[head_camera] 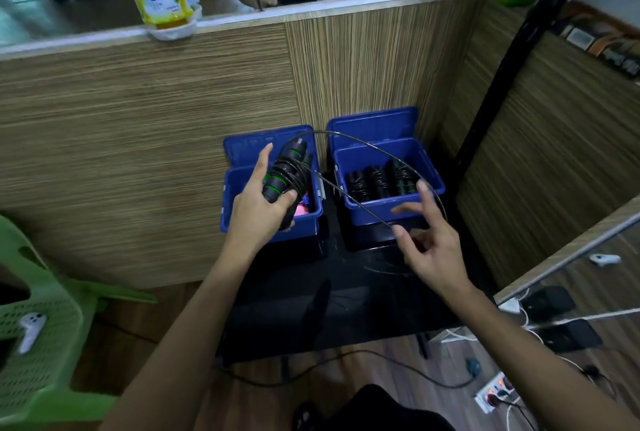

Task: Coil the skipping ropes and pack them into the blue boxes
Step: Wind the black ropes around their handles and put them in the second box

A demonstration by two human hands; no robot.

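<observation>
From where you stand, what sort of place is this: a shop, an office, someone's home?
Probably a small office or shop counter, though I can't be sure. A wood-grain partition topped with glass walls the spot, a power strip lies on the wooden floor, and a green plastic chair stands nearby.

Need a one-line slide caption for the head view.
Left hand grips skipping-rope handles; right hand guides the cable above two blue boxes.

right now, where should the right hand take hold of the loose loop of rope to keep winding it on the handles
Pinch the loose rope on its straight run just ahead of the right hand, coming from the right side with thumb and forefinger. That stretch is taut and clear of the right blue box, and leads directly to the handles gripped in the left hand. The far arc is slack.
</observation>
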